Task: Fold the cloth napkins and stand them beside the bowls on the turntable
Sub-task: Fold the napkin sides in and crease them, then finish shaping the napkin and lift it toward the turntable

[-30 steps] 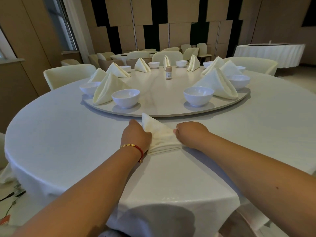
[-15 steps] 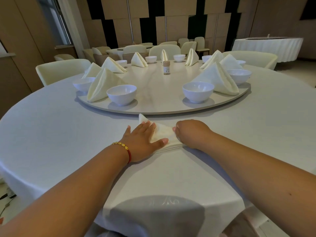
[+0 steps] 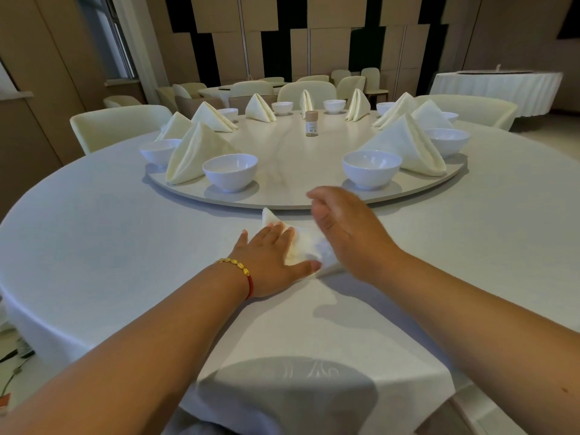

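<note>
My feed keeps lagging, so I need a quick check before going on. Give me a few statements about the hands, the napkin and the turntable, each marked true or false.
1. The left hand lies flat on the napkin on the tablecloth. True.
2. The right hand grips a bowl. False: it holds nothing and is above the napkin, blurred.
3. The napkin being worked on already stands on the turntable. False: it lies on the tablecloth, in front of the turntable's rim.
4. A small jar stands near the turntable's middle. True.
5. The near right bowl has a folded napkin standing beside it. True.
</note>
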A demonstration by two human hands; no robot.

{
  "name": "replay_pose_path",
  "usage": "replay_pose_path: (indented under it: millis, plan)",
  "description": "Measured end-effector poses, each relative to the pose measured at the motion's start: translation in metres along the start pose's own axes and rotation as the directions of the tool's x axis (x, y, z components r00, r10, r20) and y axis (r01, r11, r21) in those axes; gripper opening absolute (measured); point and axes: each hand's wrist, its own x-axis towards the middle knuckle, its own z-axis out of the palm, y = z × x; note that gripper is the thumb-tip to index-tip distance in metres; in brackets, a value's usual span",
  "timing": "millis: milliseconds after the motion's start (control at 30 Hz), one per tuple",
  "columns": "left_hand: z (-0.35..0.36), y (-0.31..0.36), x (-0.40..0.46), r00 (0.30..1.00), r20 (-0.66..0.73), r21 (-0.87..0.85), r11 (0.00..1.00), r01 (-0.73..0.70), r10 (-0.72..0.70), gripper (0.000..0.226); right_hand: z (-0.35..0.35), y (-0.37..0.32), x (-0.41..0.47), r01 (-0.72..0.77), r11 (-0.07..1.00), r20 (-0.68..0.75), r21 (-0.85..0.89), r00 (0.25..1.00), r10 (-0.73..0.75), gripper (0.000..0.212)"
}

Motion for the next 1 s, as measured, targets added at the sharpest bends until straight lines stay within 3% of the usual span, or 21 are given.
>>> replay_pose_path:
  millis: [133, 233, 300, 400, 567, 833, 1000]
  plan:
    - [0.001, -0.001, 0.001, 1.0, -0.004, -0.009, 1.0, -0.024, 0.024, 0.088, 0.013, 0.001, -0.007, -0.066, 0.998, 0.388, -0.008, 0.92, 0.064, 0.073]
    - [0.001, -0.004, 0.001, 0.999, 0.013, -0.022, 0.999, -0.03, 0.031, 0.073, 0.012, 0.003, -0.006, -0.099, 0.993, 0.515, -0.071, 0.848, 0.121, 0.058]
    - [-0.001, -0.009, 0.003, 0.999, 0.028, 0.002, 0.999, -0.04, 0.04, 0.061, 0.015, 0.005, -0.006, -0.057, 0.988, 0.563, -0.142, 0.817, 0.128, 0.065]
    - [-0.003, -0.019, 0.011, 0.999, 0.031, 0.016, 1.0, -0.017, 0.016, 0.056, 0.02, 0.006, -0.005, 0.014, 0.969, 0.617, -0.245, 0.774, 0.145, 0.09]
    - [-0.005, -0.032, 0.028, 0.999, 0.022, -0.002, 0.999, 0.034, -0.034, 0.056, 0.022, 0.008, -0.006, 0.16, 0.92, 0.651, -0.358, 0.749, 0.123, 0.105]
    - [-0.005, -0.03, 0.018, 1.0, -0.021, -0.02, 1.0, -0.009, 0.009, 0.057, 0.02, 0.004, -0.008, 0.179, 0.909, 0.646, -0.376, 0.754, 0.119, 0.105]
    - [-0.004, -0.02, -0.01, 0.994, 0.024, -0.003, 0.994, -0.108, 0.108, 0.061, 0.019, 0.003, -0.008, 0.179, 0.909, 0.652, -0.377, 0.748, 0.123, 0.088]
